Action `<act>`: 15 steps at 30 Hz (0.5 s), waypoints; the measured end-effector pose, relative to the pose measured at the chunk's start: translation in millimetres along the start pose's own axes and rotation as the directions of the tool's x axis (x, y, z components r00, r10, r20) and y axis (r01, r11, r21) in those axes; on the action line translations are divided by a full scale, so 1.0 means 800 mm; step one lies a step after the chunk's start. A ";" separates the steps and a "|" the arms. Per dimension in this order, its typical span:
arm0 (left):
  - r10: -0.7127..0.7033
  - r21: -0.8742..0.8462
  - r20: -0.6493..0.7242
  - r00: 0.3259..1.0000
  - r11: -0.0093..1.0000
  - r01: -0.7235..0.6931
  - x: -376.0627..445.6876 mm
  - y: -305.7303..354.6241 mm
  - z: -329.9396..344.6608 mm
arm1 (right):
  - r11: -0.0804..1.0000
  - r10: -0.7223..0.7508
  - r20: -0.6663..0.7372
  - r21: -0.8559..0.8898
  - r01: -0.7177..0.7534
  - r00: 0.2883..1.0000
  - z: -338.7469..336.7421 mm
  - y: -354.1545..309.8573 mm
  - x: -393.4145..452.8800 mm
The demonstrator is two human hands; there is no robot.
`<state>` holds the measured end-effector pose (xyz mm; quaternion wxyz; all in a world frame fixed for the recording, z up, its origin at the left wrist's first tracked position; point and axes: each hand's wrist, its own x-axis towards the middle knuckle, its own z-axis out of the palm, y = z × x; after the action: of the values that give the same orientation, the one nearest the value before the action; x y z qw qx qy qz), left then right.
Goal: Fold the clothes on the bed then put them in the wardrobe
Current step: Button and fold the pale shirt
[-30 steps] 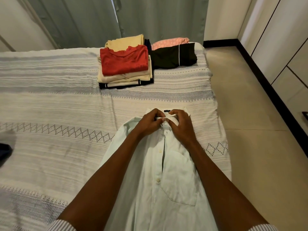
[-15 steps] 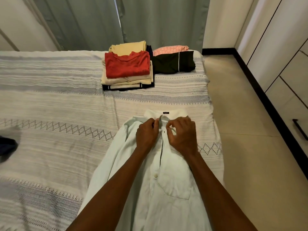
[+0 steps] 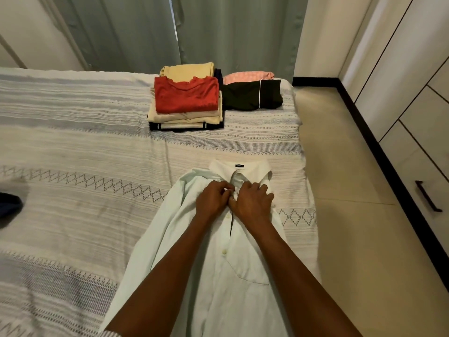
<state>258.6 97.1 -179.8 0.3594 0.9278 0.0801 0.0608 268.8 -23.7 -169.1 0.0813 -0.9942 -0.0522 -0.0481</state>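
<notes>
A pale white button-up shirt (image 3: 218, 276) lies face up on the bed (image 3: 73, 166), collar away from me. My left hand (image 3: 212, 199) and my right hand (image 3: 252, 203) meet at the placket just below the collar, each pinching an edge of the shirt front. At the far end of the bed stands a stack of folded clothes (image 3: 187, 105) with a red top uppermost. Beside it lie a folded black garment (image 3: 252, 94) and a pink one (image 3: 247, 76).
White wardrobe doors and drawers (image 3: 413, 98) with a dark handle run along the right wall across a strip of tiled floor (image 3: 352, 166). Grey curtains (image 3: 194, 30) hang behind the bed. A dark garment (image 3: 9, 204) lies at the bed's left edge.
Both hands have slid down from the collar to the placket just below it. The collar now lies uncovered.
</notes>
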 end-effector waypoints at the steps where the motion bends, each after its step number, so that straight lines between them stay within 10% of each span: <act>1: -0.001 -0.001 -0.001 1.000 1.000 0.001 0.000 -0.001 0.000 | 1.000 0.007 0.006 0.000 -0.007 1.000 0.001 0.000 0.000; 15: -0.031 -0.053 -0.037 0.999 0.998 0.029 -0.002 0.003 0.004 | 0.949 0.048 -0.323 0.311 0.059 0.945 0.036 0.027 -0.022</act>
<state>258.2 93.1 -180.7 0.3830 0.9154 0.0989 0.0749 256.3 -42.1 -203.1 0.2468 -0.9463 -0.0478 -0.2033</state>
